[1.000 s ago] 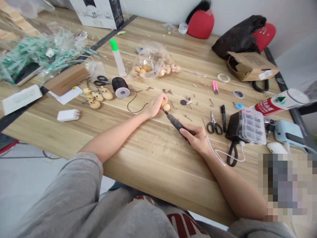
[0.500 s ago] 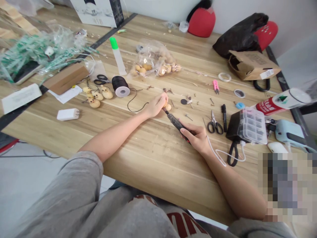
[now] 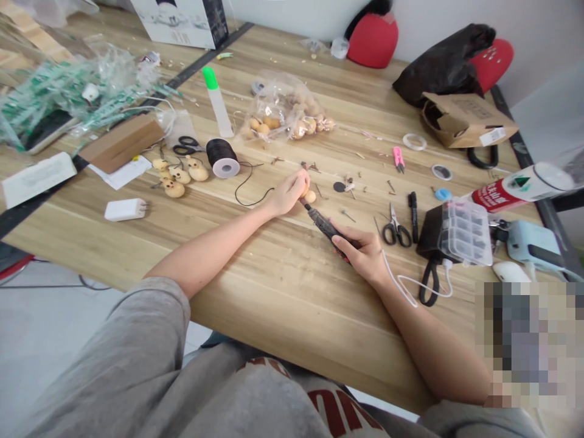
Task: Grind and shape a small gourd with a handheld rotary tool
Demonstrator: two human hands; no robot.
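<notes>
Near the middle of the table, my left hand [image 3: 292,193] is closed around a small tan gourd [image 3: 309,196], whose rounded end shows beside the fingers. My right hand [image 3: 362,248] grips a dark rotary tool [image 3: 326,225] by its body. The tool's tip points up and left and meets the gourd or lies right at it; the exact contact is too small to tell. A white cable [image 3: 402,282] runs beside my right wrist. Small bits and burrs [image 3: 349,216] lie scattered behind the tool.
To the left are finished-looking gourds with drawn faces [image 3: 174,176], a black cord spool [image 3: 222,158] and a white charger [image 3: 125,210]. Bagged gourds [image 3: 287,115] lie behind. On the right are scissors [image 3: 396,230], a marker [image 3: 413,217] and a clear compartment box [image 3: 466,232].
</notes>
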